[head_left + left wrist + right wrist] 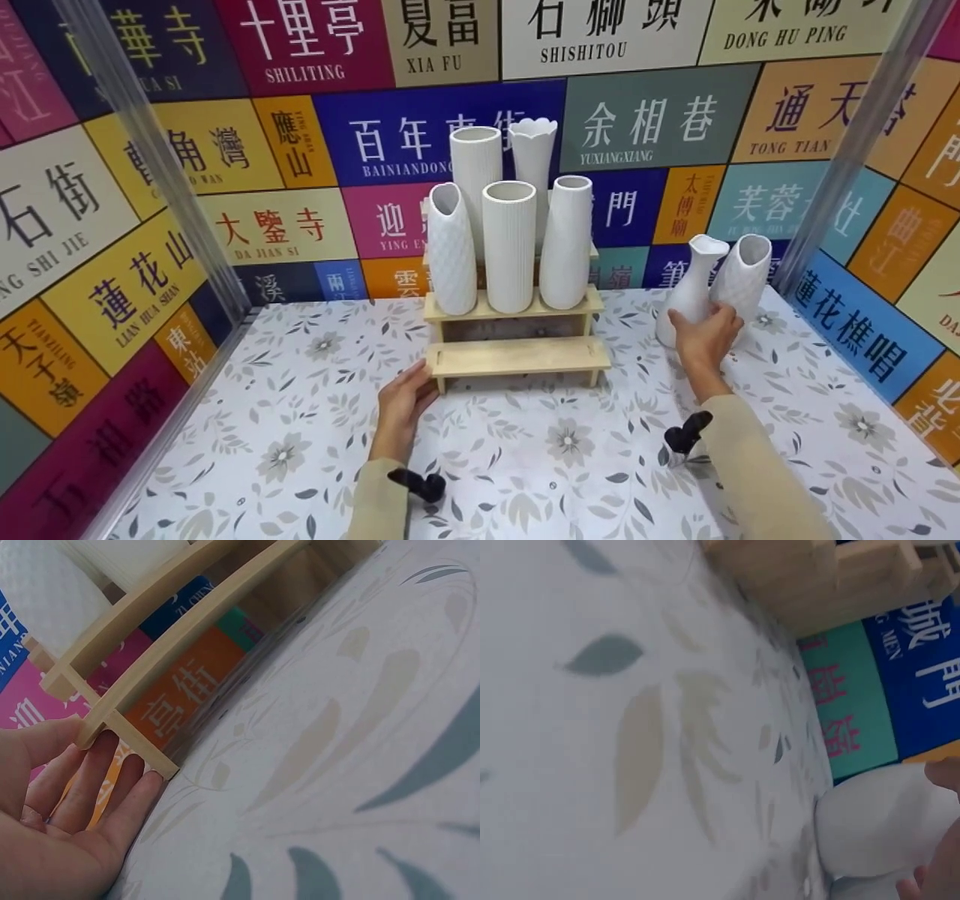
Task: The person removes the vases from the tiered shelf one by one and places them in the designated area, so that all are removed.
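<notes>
My right hand (705, 337) grips a smooth white vase (681, 300) with a narrow neck and flared, wavy rim. The same vase (885, 821) shows at the lower right of the right wrist view, partly covered by fingers. Just behind it stands a white vase with a slanted opening (750, 270). My left hand (405, 394) holds the left end of a stepped wooden stand (517, 356); in the left wrist view, the thumb and fingers meet at the corner of its lowest step (161, 664).
Three white vases stand on the middle step, including a ribbed cylinder (510, 247). Behind them rise a taller cylinder (478, 161) and a scalloped-rim vase (532, 161). The table wears a floral cloth (300, 420); sign-covered walls (660, 112) enclose it.
</notes>
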`<state>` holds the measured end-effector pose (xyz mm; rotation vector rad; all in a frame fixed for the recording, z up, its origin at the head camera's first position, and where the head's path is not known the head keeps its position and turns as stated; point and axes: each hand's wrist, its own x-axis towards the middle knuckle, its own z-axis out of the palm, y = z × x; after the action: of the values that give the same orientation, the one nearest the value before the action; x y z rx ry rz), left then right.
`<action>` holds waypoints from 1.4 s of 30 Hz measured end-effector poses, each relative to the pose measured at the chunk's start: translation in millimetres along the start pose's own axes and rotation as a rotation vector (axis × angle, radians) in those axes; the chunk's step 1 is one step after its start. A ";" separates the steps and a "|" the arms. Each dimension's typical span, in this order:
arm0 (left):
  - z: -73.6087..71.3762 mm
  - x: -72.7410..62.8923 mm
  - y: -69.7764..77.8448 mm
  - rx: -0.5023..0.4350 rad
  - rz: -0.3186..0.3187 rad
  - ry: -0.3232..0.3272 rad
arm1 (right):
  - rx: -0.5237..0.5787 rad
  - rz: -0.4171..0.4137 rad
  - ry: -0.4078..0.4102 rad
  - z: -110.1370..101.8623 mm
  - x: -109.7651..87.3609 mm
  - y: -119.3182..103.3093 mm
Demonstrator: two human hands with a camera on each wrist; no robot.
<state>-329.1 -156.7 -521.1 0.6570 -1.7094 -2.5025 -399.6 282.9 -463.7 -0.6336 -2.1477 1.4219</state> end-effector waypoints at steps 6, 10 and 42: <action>1.7 1.1 0.6 -0.012 0.018 -0.004 | 0.100 -0.126 -0.050 -0.3 -18.8 -46.4; 0.2 0.0 0.0 -0.004 0.042 -0.013 | 0.214 -0.192 -0.135 -1.3 -36.0 -76.1; -0.9 -4.2 -2.7 0.003 0.079 -0.010 | 0.299 -0.308 -0.377 64.2 -81.9 -130.4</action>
<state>-324.4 -155.3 -522.5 0.5667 -1.7068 -2.4545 -390.6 141.4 -375.9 0.0821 -2.1180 1.7365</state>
